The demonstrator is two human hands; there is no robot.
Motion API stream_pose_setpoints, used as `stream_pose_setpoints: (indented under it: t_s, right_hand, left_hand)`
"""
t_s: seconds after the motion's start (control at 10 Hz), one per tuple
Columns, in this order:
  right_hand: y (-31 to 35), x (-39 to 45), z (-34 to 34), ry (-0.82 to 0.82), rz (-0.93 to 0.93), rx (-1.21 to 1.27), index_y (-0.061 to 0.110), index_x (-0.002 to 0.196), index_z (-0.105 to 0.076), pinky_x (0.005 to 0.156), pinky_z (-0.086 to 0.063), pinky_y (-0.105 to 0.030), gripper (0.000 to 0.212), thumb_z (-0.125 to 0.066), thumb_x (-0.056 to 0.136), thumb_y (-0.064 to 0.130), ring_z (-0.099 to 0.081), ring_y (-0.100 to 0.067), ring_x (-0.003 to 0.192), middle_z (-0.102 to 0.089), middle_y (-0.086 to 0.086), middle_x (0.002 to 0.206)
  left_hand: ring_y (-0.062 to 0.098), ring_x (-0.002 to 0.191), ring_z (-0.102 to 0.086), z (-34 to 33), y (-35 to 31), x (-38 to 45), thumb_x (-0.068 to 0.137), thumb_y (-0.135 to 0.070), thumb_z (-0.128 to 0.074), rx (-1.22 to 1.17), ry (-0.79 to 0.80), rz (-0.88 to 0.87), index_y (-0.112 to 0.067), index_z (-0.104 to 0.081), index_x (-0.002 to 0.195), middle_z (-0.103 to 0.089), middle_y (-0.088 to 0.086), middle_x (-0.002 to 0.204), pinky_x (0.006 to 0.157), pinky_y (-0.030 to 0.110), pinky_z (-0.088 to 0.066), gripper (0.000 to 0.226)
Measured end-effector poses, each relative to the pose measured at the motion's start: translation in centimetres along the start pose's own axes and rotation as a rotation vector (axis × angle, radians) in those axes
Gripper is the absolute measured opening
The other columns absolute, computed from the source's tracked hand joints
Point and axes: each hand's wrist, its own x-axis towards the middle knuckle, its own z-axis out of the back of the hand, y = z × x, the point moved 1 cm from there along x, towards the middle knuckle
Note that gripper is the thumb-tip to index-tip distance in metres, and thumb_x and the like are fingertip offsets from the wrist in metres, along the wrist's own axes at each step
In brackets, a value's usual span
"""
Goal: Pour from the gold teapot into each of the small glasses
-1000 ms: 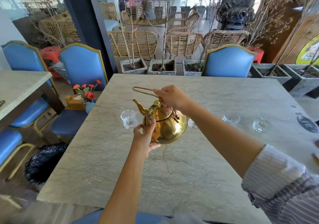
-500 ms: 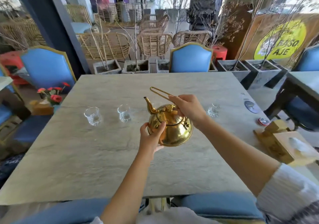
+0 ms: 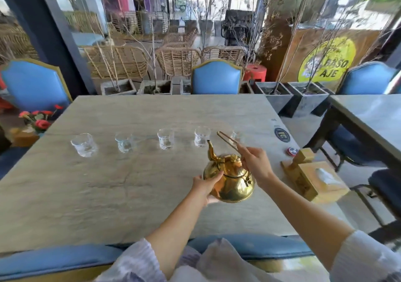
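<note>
The gold teapot (image 3: 232, 178) hangs above the right half of the marble table (image 3: 108, 184), spout pointing away toward the glasses. My right hand (image 3: 255, 164) grips its thin wire handle. Against the pot's lower left side rests my left hand (image 3: 206, 186), cupping the body. Several small clear glasses stand in a row across the table: the leftmost glass (image 3: 83, 144), a second glass (image 3: 124, 142), a middle glass (image 3: 165, 138), a fourth glass (image 3: 201, 136) just beyond the spout, and a rightmost glass (image 3: 236, 136) partly hidden behind the handle.
A wooden tissue box (image 3: 312, 180) sits at the table's right edge, with a small red tin (image 3: 291, 151) and a dark round coaster (image 3: 281, 134) behind it. Blue chairs surround the table; a flower pot (image 3: 39, 121) stands off the left side. Another table (image 3: 373, 116) stands right.
The view has swung right and down, so the whole row of glasses now shows. The teapot has shifted right along the row, still held by both hands.
</note>
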Motion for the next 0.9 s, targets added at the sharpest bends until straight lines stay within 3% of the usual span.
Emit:
stream_pose_setpoints:
  t_s: [0.1,0.2,0.3,0.5,0.8,0.9]
  right_hand:
    - [-2.1,0.3,1.3,-0.018,0.001,-0.034,0.013,0.052,-0.048,0.050,-0.033,-0.026,0.049,-0.058,0.095,0.034,-0.040,-0.010,0.042,-0.045,0.003,0.045]
    - [-4.1,0.6,2.2,-0.023,-0.029,-0.038,0.012,0.053,-0.050,0.053,-0.035,-0.027,0.048,-0.059,0.095,0.035,-0.041,-0.011,0.042,-0.046,0.002,0.045]
    - [-5.5,0.8,3.2,-0.070,-0.071,0.001,0.012,0.051,-0.047,0.050,-0.033,-0.025,0.050,-0.060,0.094,0.035,-0.039,-0.008,0.039,-0.044,0.006,0.042]
    - [-6.7,1.2,4.6,-0.067,-0.102,0.041,0.011,0.053,-0.048,0.047,-0.035,-0.023,0.049,-0.062,0.093,0.036,-0.040,-0.005,0.037,-0.046,0.004,0.043]
    - [-7.1,2.0,5.4,0.060,-0.106,0.044,0.009,0.058,-0.054,0.048,-0.036,-0.024,0.047,-0.061,0.093,0.040,-0.043,-0.011,0.041,-0.051,-0.003,0.049]
    - [-6.4,2.0,5.8,0.108,-0.120,-0.082,0.007,0.066,-0.059,0.051,-0.039,-0.024,0.049,-0.058,0.092,0.049,-0.047,-0.010,0.045,-0.057,-0.003,0.054]
  left_hand:
    - [0.047,0.125,-0.057,-2.0,1.4,1.2,0.026,-0.046,-0.099,0.048,0.051,0.040,-0.014,-0.034,0.145,-0.045,0.019,0.152,0.074,0.065,-0.056,0.139]
    - [0.043,0.128,-0.056,-3.7,2.8,3.0,0.016,-0.060,-0.097,0.113,0.127,0.065,-0.013,-0.027,0.152,-0.046,0.017,0.154,0.101,0.066,-0.046,0.160]
    - [0.041,0.133,-0.051,-5.4,2.7,2.1,0.055,-0.053,-0.093,0.151,0.092,0.098,-0.015,-0.029,0.151,-0.043,0.015,0.155,0.106,0.061,-0.044,0.122]
    - [0.038,0.136,-0.047,-7.1,3.5,2.2,0.065,-0.035,-0.093,0.211,0.018,0.030,-0.013,-0.035,0.145,-0.044,0.013,0.151,0.103,0.058,-0.049,0.101]
    - [0.036,0.133,-0.049,-6.9,4.3,2.7,0.072,-0.029,-0.089,0.138,0.001,-0.001,-0.012,-0.039,0.142,-0.048,0.013,0.147,0.103,0.055,-0.050,0.087]
    - [0.032,0.134,-0.049,-6.0,4.2,2.3,0.079,-0.031,-0.084,0.167,-0.001,-0.003,-0.010,-0.043,0.143,-0.049,0.013,0.148,0.106,0.055,-0.048,0.080]
